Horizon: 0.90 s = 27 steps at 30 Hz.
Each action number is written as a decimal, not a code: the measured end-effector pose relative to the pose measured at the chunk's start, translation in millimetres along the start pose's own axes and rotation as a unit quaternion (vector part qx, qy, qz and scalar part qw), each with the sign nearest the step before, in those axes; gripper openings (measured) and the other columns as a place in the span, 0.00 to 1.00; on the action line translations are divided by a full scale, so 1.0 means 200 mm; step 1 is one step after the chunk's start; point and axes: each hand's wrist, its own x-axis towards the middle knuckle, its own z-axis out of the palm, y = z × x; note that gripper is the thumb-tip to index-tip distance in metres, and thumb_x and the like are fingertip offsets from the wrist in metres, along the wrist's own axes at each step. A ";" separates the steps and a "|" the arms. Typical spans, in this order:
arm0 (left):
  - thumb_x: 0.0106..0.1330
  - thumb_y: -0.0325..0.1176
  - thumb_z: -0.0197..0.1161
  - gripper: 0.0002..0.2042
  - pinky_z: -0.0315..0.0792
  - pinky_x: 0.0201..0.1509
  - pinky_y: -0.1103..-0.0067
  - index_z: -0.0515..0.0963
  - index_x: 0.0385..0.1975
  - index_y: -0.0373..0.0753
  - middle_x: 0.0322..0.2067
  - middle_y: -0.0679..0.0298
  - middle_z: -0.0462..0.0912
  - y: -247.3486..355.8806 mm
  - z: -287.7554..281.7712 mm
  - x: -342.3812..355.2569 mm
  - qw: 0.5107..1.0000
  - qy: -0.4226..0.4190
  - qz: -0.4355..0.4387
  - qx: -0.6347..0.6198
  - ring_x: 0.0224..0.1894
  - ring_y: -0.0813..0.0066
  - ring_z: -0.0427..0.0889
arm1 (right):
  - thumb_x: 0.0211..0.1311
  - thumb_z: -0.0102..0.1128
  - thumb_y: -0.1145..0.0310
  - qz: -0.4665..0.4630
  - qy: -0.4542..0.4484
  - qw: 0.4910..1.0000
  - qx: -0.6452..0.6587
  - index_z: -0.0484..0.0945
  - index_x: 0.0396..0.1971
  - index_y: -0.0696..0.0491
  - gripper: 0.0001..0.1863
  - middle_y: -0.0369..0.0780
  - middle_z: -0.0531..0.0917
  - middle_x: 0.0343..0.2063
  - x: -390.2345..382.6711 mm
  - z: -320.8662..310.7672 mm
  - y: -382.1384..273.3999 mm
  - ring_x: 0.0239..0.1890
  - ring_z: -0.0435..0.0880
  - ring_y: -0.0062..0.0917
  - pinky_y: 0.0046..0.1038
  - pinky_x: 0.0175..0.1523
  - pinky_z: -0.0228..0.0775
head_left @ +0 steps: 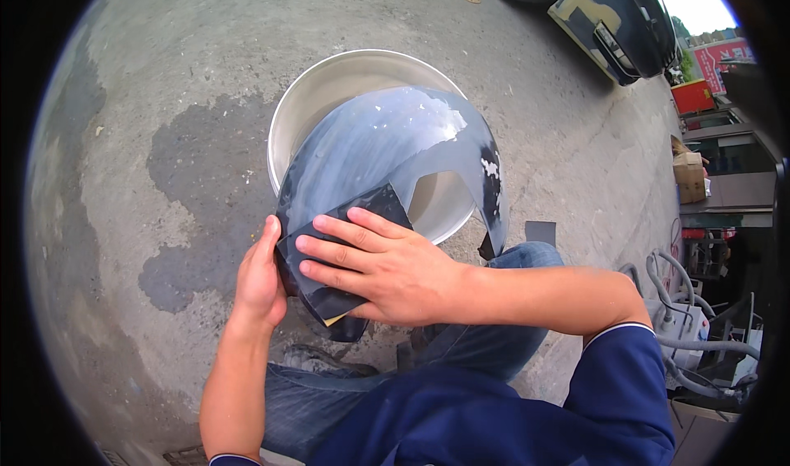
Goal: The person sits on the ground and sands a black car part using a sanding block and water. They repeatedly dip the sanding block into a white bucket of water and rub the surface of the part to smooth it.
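A curved grey car body panel [370, 141], wet and shiny with dark and whitish patches along its right side, rests across a wide pale round tub [285, 120]. My left hand [262, 277] grips the panel's lower left edge, thumb up along it and the other fingers mostly hidden. Over the panel's lower part lies a black sheet of sandpaper [387, 202], with a yellowish edge showing at its lower corner. My right hand [387, 260] presses this sheet against the surface, its fingers laid across it and the thumb along the lower border.
Damp dark patches [206, 170] mark the concrete floor to the left. Beside my knee lies a small grey square sheet [541, 233]. A dark car [629, 30] with beige patches stands far right. Grey hoses [679, 277] and a cardboard box [690, 178] are along the right side.
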 end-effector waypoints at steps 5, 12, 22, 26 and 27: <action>0.87 0.49 0.51 0.25 0.76 0.69 0.70 0.75 0.67 0.33 0.64 0.58 0.82 0.03 0.10 -0.01 0.999 0.020 -0.028 0.007 0.64 0.68 0.82 | 0.71 0.66 0.53 0.198 0.122 0.967 -0.106 0.75 0.72 0.52 0.34 0.45 0.72 0.75 0.07 -0.16 0.44 0.80 0.64 0.43 0.48 0.83 0.52; 0.85 0.52 0.54 0.27 0.78 0.63 0.73 0.80 0.62 0.28 0.58 0.56 0.86 -0.02 0.04 -0.01 0.999 0.016 0.030 0.036 0.57 0.70 0.85 | 0.68 0.69 0.50 -0.007 -0.023 1.000 -0.007 0.74 0.73 0.49 0.37 0.39 0.68 0.78 0.01 -0.06 0.07 0.83 0.59 0.34 0.45 0.86 0.48; 0.86 0.51 0.54 0.29 0.78 0.65 0.72 0.79 0.61 0.24 0.59 0.52 0.86 -0.03 0.05 -0.03 0.998 0.032 0.031 0.034 0.58 0.69 0.85 | 0.65 0.70 0.54 0.010 0.016 0.999 -0.030 0.77 0.70 0.50 0.35 0.41 0.71 0.76 0.02 -0.06 0.05 0.81 0.63 0.38 0.49 0.83 0.53; 0.86 0.51 0.55 0.28 0.79 0.62 0.73 0.80 0.59 0.26 0.56 0.54 0.87 0.00 0.11 -0.04 0.999 0.040 0.004 0.017 0.56 0.70 0.86 | 0.70 0.66 0.58 0.161 0.095 0.977 -0.101 0.77 0.69 0.52 0.30 0.43 0.75 0.73 0.07 -0.18 0.36 0.78 0.68 0.42 0.50 0.80 0.58; 0.86 0.51 0.55 0.27 0.79 0.61 0.73 0.81 0.59 0.26 0.56 0.54 0.87 0.01 0.12 -0.04 0.999 0.047 0.000 0.011 0.55 0.70 0.86 | 0.70 0.67 0.58 0.177 0.107 0.972 -0.110 0.76 0.70 0.53 0.31 0.43 0.74 0.74 0.07 -0.14 0.30 0.79 0.67 0.43 0.50 0.81 0.57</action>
